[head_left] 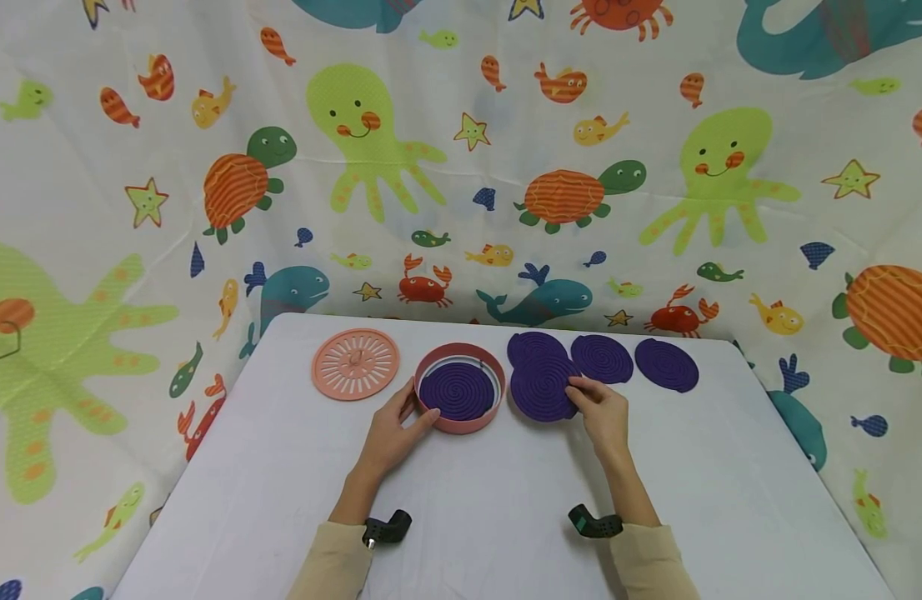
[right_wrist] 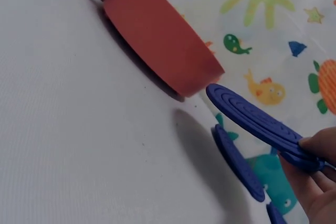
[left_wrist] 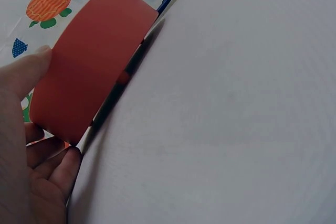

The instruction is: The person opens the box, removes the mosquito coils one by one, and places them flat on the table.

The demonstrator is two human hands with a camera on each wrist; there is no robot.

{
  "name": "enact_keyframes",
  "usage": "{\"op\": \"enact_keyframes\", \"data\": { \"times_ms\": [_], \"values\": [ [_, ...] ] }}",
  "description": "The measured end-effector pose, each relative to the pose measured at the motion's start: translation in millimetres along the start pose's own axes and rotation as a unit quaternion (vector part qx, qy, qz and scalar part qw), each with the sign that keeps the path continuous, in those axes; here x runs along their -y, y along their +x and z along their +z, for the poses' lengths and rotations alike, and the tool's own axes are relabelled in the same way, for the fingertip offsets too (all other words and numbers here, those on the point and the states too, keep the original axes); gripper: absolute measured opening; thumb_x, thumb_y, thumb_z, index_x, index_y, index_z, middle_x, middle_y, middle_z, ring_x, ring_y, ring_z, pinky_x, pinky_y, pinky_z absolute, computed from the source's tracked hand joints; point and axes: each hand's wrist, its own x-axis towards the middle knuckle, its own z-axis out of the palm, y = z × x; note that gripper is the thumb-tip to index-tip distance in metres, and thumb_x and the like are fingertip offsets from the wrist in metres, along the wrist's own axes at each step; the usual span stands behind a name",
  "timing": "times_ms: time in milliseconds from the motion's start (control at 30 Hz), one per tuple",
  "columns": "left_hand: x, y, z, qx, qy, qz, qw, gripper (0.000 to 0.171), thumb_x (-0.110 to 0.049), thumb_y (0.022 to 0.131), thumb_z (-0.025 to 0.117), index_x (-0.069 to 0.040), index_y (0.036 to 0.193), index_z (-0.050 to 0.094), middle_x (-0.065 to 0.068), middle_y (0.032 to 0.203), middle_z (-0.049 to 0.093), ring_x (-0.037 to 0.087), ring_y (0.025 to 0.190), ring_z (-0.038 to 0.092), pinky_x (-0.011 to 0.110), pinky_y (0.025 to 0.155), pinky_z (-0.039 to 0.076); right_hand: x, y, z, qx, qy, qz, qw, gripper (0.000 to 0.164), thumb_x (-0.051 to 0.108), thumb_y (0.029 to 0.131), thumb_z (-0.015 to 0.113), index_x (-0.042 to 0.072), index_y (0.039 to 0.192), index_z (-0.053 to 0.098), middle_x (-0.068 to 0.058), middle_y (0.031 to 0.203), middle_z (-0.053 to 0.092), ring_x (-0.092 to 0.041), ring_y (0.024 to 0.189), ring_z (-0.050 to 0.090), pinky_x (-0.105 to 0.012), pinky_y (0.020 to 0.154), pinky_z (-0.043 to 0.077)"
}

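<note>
A round pink case [head_left: 463, 427] with a whitish inside sits near the table's far side, holding a purple spiral mosquito coil [head_left: 457, 392]. My left hand [head_left: 392, 432] grips the case at its left and near side, thumb at the rim; its plain pink wall [left_wrist: 100, 56] fills part of the left wrist view. My right hand [head_left: 603, 410] pinches another mosquito coil [head_left: 542, 390] by its right edge, thumb on top. In the right wrist view this held coil [right_wrist: 257, 119] is raised over the table, with a shadow below. It partly covers a coil [head_left: 534, 340] behind it.
Left of the case lies a pink slotted round lid [head_left: 356, 364]. Two more purple coils, a nearer one [head_left: 602, 360] and a farther one [head_left: 667, 365], lie to the right. A sea-animal printed curtain [head_left: 461, 192] hangs behind the white table [head_left: 476, 508].
</note>
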Motion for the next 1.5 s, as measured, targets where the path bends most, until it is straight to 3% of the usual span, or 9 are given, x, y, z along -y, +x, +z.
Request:
{"op": "enact_keyframes", "data": {
  "times_ms": [133, 300, 500, 667, 1233, 1500],
  "values": [
    [0.1, 0.1, -0.3, 0.001, 0.003, 0.0, 1.0, 0.086, -0.043, 0.088, 0.076, -0.006, 0.155, 0.037, 0.014, 0.157, 0.043, 0.025, 0.142, 0.048, 0.03, 0.113, 0.045, -3.7, 0.5, -0.3, 0.001, -0.002, 0.002, 1.0, 0.025, 0.014, 0.09, 0.075, 0.002, 0.112, 0.075, -0.014, 0.117, 0.073, 0.006, 0.079, 0.061, -0.006, 0.064, 0.05],
    [-0.2, -0.4, -0.8, -0.001, 0.009, 0.002, 1.0, 0.087, -0.045, 0.088, 0.075, -0.006, 0.155, 0.037, 0.014, 0.157, 0.043, 0.026, 0.142, 0.048, 0.031, 0.113, 0.046, -7.4, 0.8, -0.6, 0.002, -0.004, 0.007, 1.0, 0.026, 0.015, 0.089, 0.076, 0.003, 0.111, 0.076, 0.001, 0.096, 0.076, 0.005, 0.077, 0.062, -0.007, 0.064, 0.051],
    [1.4, 0.2, 0.1, -0.002, 0.005, 0.006, 1.0, 0.086, -0.044, 0.088, 0.075, -0.005, 0.155, 0.036, 0.015, 0.157, 0.043, 0.027, 0.142, 0.048, 0.031, 0.113, 0.046, -10.8, 0.8, -1.0, 0.009, -0.003, 0.021, 1.0, 0.026, 0.014, 0.089, 0.076, 0.003, 0.112, 0.075, 0.007, 0.091, 0.075, 0.004, 0.075, 0.061, -0.009, 0.062, 0.05],
    [2.1, 0.5, 0.1, -0.001, 0.006, 0.008, 1.0, 0.086, -0.044, 0.088, 0.075, -0.006, 0.155, 0.037, 0.014, 0.157, 0.043, 0.027, 0.142, 0.048, 0.031, 0.113, 0.046, -13.4, 0.0, -1.4, 0.011, -0.014, 0.024, 1.0, 0.026, 0.015, 0.089, 0.075, 0.003, 0.113, 0.075, 0.009, 0.091, 0.075, 0.004, 0.075, 0.06, -0.009, 0.062, 0.049],
    [2.5, 0.9, 0.1, -0.001, 0.011, 0.005, 0.9999, 0.087, -0.047, 0.088, 0.074, -0.006, 0.155, 0.037, 0.014, 0.157, 0.043, 0.027, 0.142, 0.048, 0.032, 0.113, 0.046, -18.8, -2.1, -2.6, 0.017, -0.021, 0.025, 0.999, 0.027, 0.013, 0.089, 0.075, 0.0, 0.113, 0.074, -0.007, 0.105, 0.077, 0.009, 0.078, 0.06, -0.005, 0.067, 0.05],
    [3.8, 1.4, 0.2, -0.002, 0.012, 0.007, 0.9999, 0.087, -0.048, 0.088, 0.074, -0.006, 0.155, 0.037, 0.014, 0.158, 0.042, 0.027, 0.142, 0.048, 0.032, 0.113, 0.046, -21.7, -1.0, -1.4, 0.03, -0.026, 0.034, 0.999, 0.027, 0.014, 0.09, 0.074, 0.0, 0.113, 0.074, -0.007, 0.107, 0.077, 0.01, 0.081, 0.061, -0.005, 0.07, 0.049]
  ]
}}
